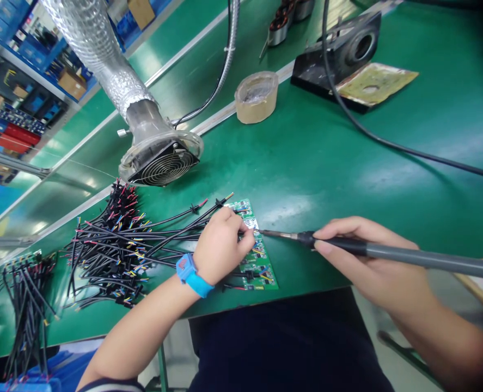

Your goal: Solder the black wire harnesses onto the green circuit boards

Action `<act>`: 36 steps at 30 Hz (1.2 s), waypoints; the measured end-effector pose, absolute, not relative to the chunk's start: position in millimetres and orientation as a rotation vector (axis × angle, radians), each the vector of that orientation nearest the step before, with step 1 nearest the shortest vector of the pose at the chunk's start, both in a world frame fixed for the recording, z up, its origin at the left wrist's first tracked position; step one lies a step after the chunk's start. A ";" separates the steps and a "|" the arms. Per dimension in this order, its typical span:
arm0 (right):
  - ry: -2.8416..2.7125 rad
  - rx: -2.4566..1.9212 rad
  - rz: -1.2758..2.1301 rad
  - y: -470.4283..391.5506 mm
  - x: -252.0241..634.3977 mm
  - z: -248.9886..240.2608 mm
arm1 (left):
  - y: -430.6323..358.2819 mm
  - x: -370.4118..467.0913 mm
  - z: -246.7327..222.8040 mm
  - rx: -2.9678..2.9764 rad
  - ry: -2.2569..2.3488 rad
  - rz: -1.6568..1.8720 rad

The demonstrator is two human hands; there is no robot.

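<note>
In my right hand (pixel 372 261) is a soldering iron (pixel 335 243), held like a pen. Its tip points left and meets, or nearly meets, the green circuit board (pixel 270 279) by my left fingertips. My left hand (pixel 225 237), with a blue wristband, is closed in a pinch over the board. What lies between those fingertips is hidden, though a thin wire end seems likely there. Several black cables (pixel 176 234) with bare coloured wire ends run from the left to the board, some passing under my left hand.
A heap of black cables (pixel 114 245) lies left, with another bundle (pixel 29 305) at the table's end. Above hangs a fume extractor (pixel 163 163). Behind are a tape roll (pixel 256 98) and an iron stand (pixel 339 60). The iron's black cord (pixel 388 142) crosses the right side.
</note>
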State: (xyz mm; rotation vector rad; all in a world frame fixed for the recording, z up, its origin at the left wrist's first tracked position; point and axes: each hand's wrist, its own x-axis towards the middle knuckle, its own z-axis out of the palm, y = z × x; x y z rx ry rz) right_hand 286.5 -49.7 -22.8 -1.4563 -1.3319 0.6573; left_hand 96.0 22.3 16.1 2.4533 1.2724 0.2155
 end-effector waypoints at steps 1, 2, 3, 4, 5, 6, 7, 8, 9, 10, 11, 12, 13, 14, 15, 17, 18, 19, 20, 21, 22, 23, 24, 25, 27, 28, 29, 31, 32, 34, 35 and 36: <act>-1.339 -1.454 0.655 -49.3 286.4 -22.8 | 22.4 96.0 16.4 2.453 1.277 0.210; -1.347 -1.448 0.655 -48.9 286.2 -22.7 | 22.6 96.1 16.6 2.451 1.283 0.211; -1.357 -1.440 0.656 -48.7 286.1 -22.6 | 22.7 96.2 16.7 2.449 1.286 0.215; -1.367 -1.430 0.658 -48.7 286.0 -22.5 | 22.8 96.3 16.7 2.444 1.290 0.222; -1.376 -1.420 0.659 -48.9 286.0 -22.5 | 22.9 96.4 16.6 2.440 1.295 0.226; -1.383 -1.413 0.659 -49.3 286.2 -22.4 | 23.0 96.5 16.4 2.437 1.300 0.227; -1.391 -1.412 0.658 -49.7 286.4 -22.4 | 23.0 96.7 16.1 2.437 1.305 0.222; -1.399 -1.414 0.654 -50.1 286.7 -22.5 | 23.0 96.9 15.9 2.439 1.311 0.215; -1.408 -1.417 0.647 -50.5 287.0 -22.6 | 23.0 97.1 15.6 2.442 1.318 0.205; -1.417 -1.419 0.638 -50.7 287.3 -22.9 | 23.0 97.4 15.5 2.445 1.325 0.194; -1.426 -1.419 0.630 -50.9 287.6 -23.2 | 23.0 97.7 15.4 2.448 1.331 0.181; -1.433 -1.417 0.627 -51.0 287.8 -23.5 | 23.1 98.0 15.4 2.450 1.335 0.170; -1.434 -1.415 0.627 -51.2 287.9 -23.9 | 23.1 98.2 15.6 2.450 1.338 0.160; -1.426 -1.417 0.635 -51.4 288.0 -24.3 | 23.2 98.4 15.8 2.448 1.341 0.150; -1.408 -1.422 0.646 -51.8 288.1 -24.8 | 23.2 98.6 16.1 2.446 1.339 0.140; -1.351 -1.435 0.662 -53.1 288.5 -26.4 | 23.3 98.9 16.7 2.442 1.335 0.131; -1.318 -1.439 0.660 -53.9 288.9 -27.5 | 23.3 99.1 17.0 2.441 1.334 0.129; -1.287 -1.442 0.656 -54.7 289.3 -28.7 | 23.2 99.2 17.2 2.440 1.335 0.126; -1.261 -1.445 0.651 -55.3 289.7 -29.9 | 23.2 99.4 17.4 2.441 1.336 0.125; -1.243 -1.446 0.648 -55.6 289.9 -30.8 | 23.1 99.6 17.5 2.441 1.338 0.121; -1.233 -1.448 0.648 -55.6 290.1 -31.3 | 23.1 99.7 17.7 2.442 1.341 0.118; -1.230 -1.452 0.651 -55.4 290.0 -31.3 | 23.0 99.8 17.8 2.444 1.343 0.114; -1.235 -1.456 0.654 -55.0 289.8 -30.8 | 23.0 99.9 18.0 2.447 1.345 0.112; -1.243 -1.460 0.655 -54.5 289.4 -29.8 | 22.9 100.0 18.1 2.451 1.346 0.111; -1.264 -1.467 0.655 -53.5 288.4 -27.2 | 22.8 100.0 18.2 2.457 1.347 0.117; -1.272 -1.471 0.653 -53.2 287.9 -25.9 | 22.6 100.0 18.2 2.460 1.347 0.122; -1.280 -1.475 0.650 -52.9 287.4 -24.8 | 22.5 99.9 18.0 2.463 1.346 0.126; -1.292 -1.487 0.636 -52.4 286.6 -23.0 | 21.9 99.8 17.4 2.472 1.349 0.137; -1.301 -1.494 0.629 -52.1 286.3 -22.3 | 21.5 99.7 16.9 2.480 1.353 0.146; -1.323 -1.505 0.610 -51.1 285.7 -21.3 | 20.6 99.7 15.5 2.497 1.367 0.173; -1.336 -1.510 0.601 -50.6 285.5 -21.1 | 20.0 99.8 14.6 2.504 1.377 0.190; -1.348 -1.514 0.592 -50.2 285.4 -21.2 | 19.5 99.9 13.8 2.507 1.390 0.205</act>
